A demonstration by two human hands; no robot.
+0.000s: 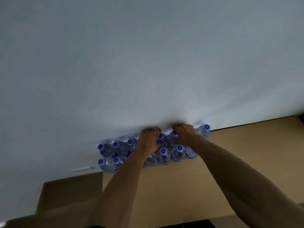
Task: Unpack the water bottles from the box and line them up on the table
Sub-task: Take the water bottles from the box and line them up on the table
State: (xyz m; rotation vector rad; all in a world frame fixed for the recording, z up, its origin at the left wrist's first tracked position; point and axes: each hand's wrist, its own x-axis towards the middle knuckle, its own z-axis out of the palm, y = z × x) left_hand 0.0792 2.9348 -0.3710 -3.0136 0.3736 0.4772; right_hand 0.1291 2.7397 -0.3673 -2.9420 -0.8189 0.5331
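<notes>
Several clear water bottles with blue caps stand in two rows on the tan table [222, 153], against a white wall. Some of the caps show, such as a front-row bottle [178, 153] and the far-right bottle [204, 131]. My left hand [148, 140] reaches into the back row with fingers curled down round a bottle hidden under it. My right hand [185, 134] is curled over another back-row bottle [172, 138], whose cap shows beside the thumb. A brown cardboard box flap [70, 191] lies at the lower left. The picture is blurred.
The white wall [148, 63] fills most of the view directly behind the bottles. Bare table stretches to the right of the rows. A dark object [189, 224] sits at the bottom edge between my forearms.
</notes>
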